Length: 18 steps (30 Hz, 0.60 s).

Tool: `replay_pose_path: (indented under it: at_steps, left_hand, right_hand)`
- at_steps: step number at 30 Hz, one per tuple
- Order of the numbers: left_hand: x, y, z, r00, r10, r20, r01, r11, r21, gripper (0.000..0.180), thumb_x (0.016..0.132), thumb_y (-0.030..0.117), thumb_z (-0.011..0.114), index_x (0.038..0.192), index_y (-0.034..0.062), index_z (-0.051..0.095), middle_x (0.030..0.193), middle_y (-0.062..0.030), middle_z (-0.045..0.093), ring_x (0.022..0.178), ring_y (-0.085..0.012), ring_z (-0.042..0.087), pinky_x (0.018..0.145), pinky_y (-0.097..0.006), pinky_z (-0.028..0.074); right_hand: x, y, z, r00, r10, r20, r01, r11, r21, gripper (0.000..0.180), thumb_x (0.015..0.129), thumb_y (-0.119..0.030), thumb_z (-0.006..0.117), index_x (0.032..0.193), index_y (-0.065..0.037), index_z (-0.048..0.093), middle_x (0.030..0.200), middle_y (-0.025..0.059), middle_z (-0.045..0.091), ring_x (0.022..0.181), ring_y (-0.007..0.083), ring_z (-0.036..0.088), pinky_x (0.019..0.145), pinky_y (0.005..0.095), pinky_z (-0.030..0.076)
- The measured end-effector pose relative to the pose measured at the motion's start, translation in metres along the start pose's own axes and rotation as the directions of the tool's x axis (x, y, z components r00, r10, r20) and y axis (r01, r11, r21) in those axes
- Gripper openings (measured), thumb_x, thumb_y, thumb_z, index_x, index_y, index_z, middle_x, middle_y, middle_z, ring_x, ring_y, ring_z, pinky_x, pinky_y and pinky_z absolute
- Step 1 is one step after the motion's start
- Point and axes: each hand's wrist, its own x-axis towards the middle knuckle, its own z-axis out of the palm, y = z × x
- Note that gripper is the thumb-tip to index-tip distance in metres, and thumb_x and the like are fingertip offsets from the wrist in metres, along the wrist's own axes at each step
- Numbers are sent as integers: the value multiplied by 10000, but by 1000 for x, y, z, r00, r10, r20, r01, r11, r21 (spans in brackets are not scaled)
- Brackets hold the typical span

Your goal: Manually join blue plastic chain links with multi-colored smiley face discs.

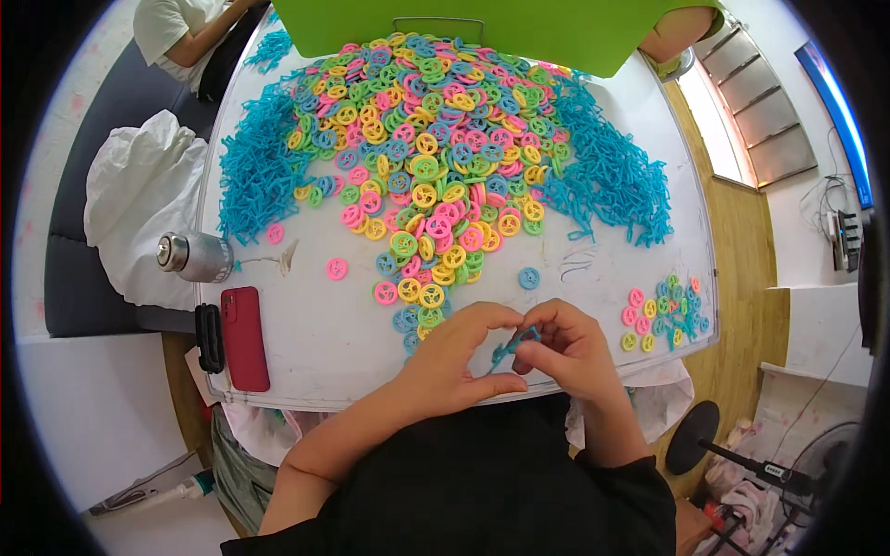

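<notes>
Black shirt (pixel 464 473) sat closest to the lens. Right hand (pixel 573 354) pinched a small blue piece (pixel 504 351) between thumb and fingers; left hand (pixel 450 357) curved beside it, thumb and forefinger wide apart, contact unclear. Lone blue wheel (pixel 528 278) lay just ahead on the surface (pixel 320 324). Beyond: big wheel heap (pixel 436 139), flanked by left blue heap (pixel 264 167) and right blue heap (pixel 612 176). Progress, my read: early. One piece in hand, small mixed cluster (pixel 676 306) off right, joined or not, couldn't tell; most stock left loose.
</notes>
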Motion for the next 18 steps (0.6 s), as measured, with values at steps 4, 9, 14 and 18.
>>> replay_pose_path:
  at_steps: [4,9,14,18]
  left_hand:
    - [-15,-17,-4,998,-29,62,22,994,105,383,855,108,751,1205,61,602,1091,-88,658,1002,-240,645,842,-324,519]
    - [-22,-23,-3,850,-523,55,425,622,-658,329,850,76,768,1136,29,613,1041,-64,668,979,-160,645,823,-302,524]
    - [-6,-12,-4,982,-114,-147,120,992,33,267,838,61,767,1071,34,639,1031,-79,678,925,-193,670,806,-325,523]
    - [-10,-23,-11,992,-67,-107,81,987,138,210,813,33,764,995,43,660,999,-93,688,939,-232,666,816,-341,508]
  right_hand:
    - [6,17,1,996,60,65,-58,998,-22,164,928,-20,664,1076,5,598,860,76,682,726,119,673,652,251,558]
    - [6,17,13,994,-98,42,100,994,-39,116,950,-12,626,1061,15,609,838,76,687,752,140,691,642,251,560]
    - [15,13,1,990,-84,112,110,960,-257,132,945,-10,632,1072,23,642,883,62,696,778,114,672,719,265,557]
    - [43,-2,-11,998,-26,62,44,946,-320,108,939,-32,637,1032,22,646,853,64,697,749,122,674,660,265,543]
